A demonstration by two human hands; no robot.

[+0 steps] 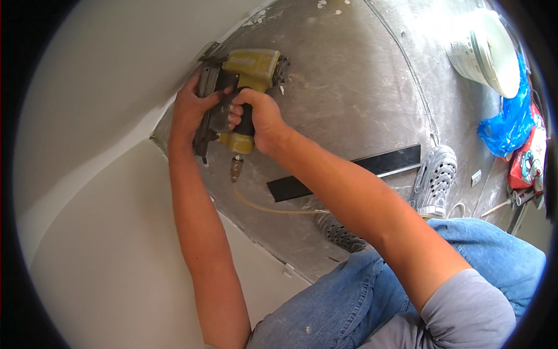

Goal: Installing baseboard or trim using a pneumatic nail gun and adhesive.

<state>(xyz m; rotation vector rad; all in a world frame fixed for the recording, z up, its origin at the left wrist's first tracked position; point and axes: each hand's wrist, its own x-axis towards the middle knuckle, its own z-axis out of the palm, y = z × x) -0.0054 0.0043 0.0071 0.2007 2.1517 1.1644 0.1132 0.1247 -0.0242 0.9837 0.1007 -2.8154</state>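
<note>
Nearest to the camera is the soft grey sleeve (468, 308) of the right arm, with folds in its cloth, and beside it are the blue jeans (325, 308), of faded denim with thick seams. The nail gun (253, 63) is at the upper left, low over the floor (343, 110) and close along the foot of a white wall (110, 70); whether its nose touches this wall, I cannot tell. Its body is of dull yellow, scuffed and dusty, rounded at the head, with a dark cap (281, 68) at the end. The right grip (258, 113) is clenched around its black handle (246, 121), and the left grip (195, 107) clasps the long, narrow magazine (207, 87) of dark metal. From the base comes a worn metal connector (236, 166), and from this a thin, yellowish hose (258, 206) curves along the floor. The floor has a smooth grey-brown surface with pale smears and white crumbs. A flat black strip (401, 159) with straight edges lies near grey perforated clogs (437, 177). At the right are a white plastic bucket (465, 61), tilted in the view, and a crumpled, shiny blue bag (505, 135).
</note>
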